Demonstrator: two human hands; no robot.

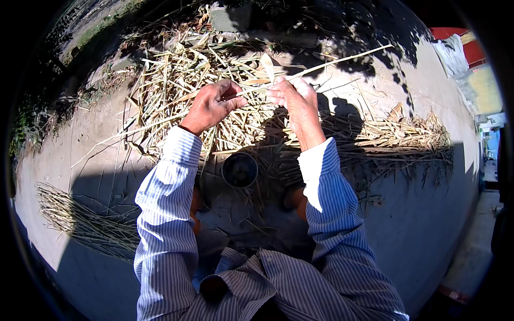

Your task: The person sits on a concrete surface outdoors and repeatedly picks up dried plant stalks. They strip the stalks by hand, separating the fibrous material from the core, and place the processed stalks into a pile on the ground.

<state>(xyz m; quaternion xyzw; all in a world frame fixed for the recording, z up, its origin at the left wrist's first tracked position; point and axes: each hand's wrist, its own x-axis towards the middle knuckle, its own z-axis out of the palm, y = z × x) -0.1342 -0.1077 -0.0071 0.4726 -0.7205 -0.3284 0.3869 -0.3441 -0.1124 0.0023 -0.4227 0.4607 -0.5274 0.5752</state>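
A long, thin dry reed stalk [342,60] slants across in front of me, its right end higher than its left. My left hand [213,105] is closed round it, thumb and fingers pinching. Farther right along the same stalk, my right hand [295,101] grips it between thumb and fingertips. A pale dry leaf [267,66] stands up from the stalk between the hands. Beneath them spreads a loose heap of cut stalks and husks [176,75]. A dark round pot [239,170] stands below the hands, its contents too shaded to make out.
A bundle of thin stalks [88,219] lies at the left on the concrete. Another pile of leafy stalks [396,139] stretches to the right. A concrete block [230,18] sits at the far edge. Red and white items [455,53] are at the far right.
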